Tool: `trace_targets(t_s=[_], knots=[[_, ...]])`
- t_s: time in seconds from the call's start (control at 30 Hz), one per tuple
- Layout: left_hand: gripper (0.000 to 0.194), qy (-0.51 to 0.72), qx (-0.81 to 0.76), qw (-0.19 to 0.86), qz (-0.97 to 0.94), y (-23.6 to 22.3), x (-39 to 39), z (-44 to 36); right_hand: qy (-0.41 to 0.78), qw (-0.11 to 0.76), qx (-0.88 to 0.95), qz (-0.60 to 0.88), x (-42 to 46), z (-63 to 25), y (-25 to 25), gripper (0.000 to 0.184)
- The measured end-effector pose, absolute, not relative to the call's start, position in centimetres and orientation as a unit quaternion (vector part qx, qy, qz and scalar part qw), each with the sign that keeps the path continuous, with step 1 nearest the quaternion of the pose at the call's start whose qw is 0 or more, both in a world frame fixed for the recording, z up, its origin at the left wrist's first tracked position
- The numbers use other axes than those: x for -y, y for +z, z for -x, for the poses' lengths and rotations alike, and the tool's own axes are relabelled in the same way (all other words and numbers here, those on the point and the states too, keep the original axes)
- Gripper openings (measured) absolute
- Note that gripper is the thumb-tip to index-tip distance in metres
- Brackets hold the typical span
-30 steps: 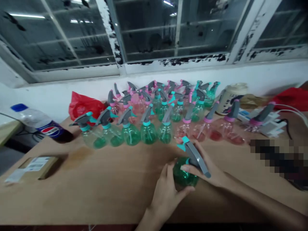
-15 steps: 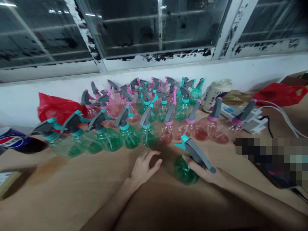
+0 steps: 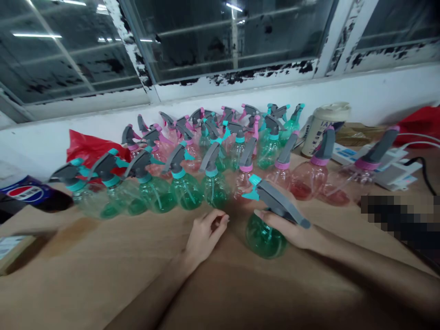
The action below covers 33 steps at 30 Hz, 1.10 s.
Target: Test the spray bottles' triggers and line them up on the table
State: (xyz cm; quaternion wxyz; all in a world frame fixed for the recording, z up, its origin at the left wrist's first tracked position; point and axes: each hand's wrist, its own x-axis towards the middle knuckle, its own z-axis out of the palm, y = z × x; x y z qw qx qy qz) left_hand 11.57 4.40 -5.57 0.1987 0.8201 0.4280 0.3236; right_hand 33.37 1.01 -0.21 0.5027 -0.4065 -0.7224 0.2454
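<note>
On the wooden table (image 3: 85, 279), rows of trigger spray bottles (image 3: 185, 189) stand beyond the held green spray bottle (image 3: 264, 237). The right hand (image 3: 294, 232) clamps its neck; the left hand (image 3: 203, 234), fingers loosely curled around nothing, has released it, leaving the right alone steadying it.

Workshop (seemingly), rowed spray bottles (image 3: 185, 192), worn window frame (image 3: 129, 46)

Bottles (image 3: 185, 190) before window (image 3: 223, 39), likely box (image 3: 15, 254) at left
</note>
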Motion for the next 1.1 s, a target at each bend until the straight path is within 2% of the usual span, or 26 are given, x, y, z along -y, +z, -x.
trace_targets(t_s=[0.13, 0.47, 1.1], knots=[[0.023, 0.328, -0.438, 0.210, -0.810, -5.6, -4.5, -11.6, 0.234, 0.501, 0.732, 0.399, -1.3, -33.4, -0.4, 0.025], [0.024, 0.336, -0.457, 0.226, -0.792, -5.3, -4.5, -11.8, 0.221, 0.502, 0.739, 0.392, -1.3, -33.1, 1.1, 0.003], [0.023, 0.322, -0.446, 0.235, -0.801, -5.3, -4.4, -11.8, 0.217, 0.502, 0.744, 0.383, -1.2, -33.2, 0.7, 0.006]])
